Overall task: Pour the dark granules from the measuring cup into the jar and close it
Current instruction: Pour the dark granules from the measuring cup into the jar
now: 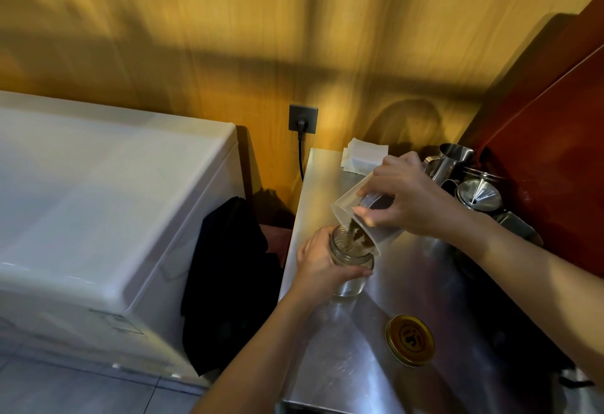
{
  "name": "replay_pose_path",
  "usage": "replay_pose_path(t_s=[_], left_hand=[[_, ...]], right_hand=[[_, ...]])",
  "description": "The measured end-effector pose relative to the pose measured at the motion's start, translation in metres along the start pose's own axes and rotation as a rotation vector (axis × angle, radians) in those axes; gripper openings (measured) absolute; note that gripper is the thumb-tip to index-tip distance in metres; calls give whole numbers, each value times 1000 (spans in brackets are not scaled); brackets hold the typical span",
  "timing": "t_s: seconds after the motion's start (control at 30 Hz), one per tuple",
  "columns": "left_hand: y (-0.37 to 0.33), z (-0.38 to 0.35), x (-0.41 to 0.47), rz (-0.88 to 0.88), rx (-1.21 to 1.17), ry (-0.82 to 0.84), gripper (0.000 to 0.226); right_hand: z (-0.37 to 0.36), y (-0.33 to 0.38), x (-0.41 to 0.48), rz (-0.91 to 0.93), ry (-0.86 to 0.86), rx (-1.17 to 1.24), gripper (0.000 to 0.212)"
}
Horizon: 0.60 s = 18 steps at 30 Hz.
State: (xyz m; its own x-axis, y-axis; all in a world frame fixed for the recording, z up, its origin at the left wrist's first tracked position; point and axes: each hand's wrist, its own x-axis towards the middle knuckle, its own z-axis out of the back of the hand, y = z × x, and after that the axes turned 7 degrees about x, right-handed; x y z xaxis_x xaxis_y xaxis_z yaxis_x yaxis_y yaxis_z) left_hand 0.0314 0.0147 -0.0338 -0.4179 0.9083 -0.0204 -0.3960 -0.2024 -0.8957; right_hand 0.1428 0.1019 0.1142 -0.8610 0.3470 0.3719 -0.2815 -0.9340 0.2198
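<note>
A clear glass jar stands open on the steel table, with my left hand wrapped around its side. My right hand grips a clear plastic measuring cup, tipped steeply so its rim sits over the jar's mouth. Dark granules slide along the cup's lower wall and spill into the jar. The jar's gold lid lies flat on the table, nearer to me and to the right of the jar.
Steel jugs and a metal funnel crowd the table's back right by a red panel. White folded paper lies at the back edge. A white chest appliance stands left, with dark cloth in the gap.
</note>
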Motion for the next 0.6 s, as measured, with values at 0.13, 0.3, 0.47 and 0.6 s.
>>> replay_pose_path(t_s=[0.13, 0.3, 0.47, 0.6], left_hand=[[1, 0, 0, -16, 8, -13, 74], [8, 1, 4, -65, -15, 48, 74], [24, 2, 5, -84, -31, 73, 77], [39, 7, 2, -61, -84, 106, 81]], right_hand=[[-2, 1, -1, 9, -2, -4, 23], [-4, 0, -1, 39, -1, -28, 21], [-8, -4, -4, 57, -30, -27, 20], [-9, -5, -4, 101, -46, -28, 26]])
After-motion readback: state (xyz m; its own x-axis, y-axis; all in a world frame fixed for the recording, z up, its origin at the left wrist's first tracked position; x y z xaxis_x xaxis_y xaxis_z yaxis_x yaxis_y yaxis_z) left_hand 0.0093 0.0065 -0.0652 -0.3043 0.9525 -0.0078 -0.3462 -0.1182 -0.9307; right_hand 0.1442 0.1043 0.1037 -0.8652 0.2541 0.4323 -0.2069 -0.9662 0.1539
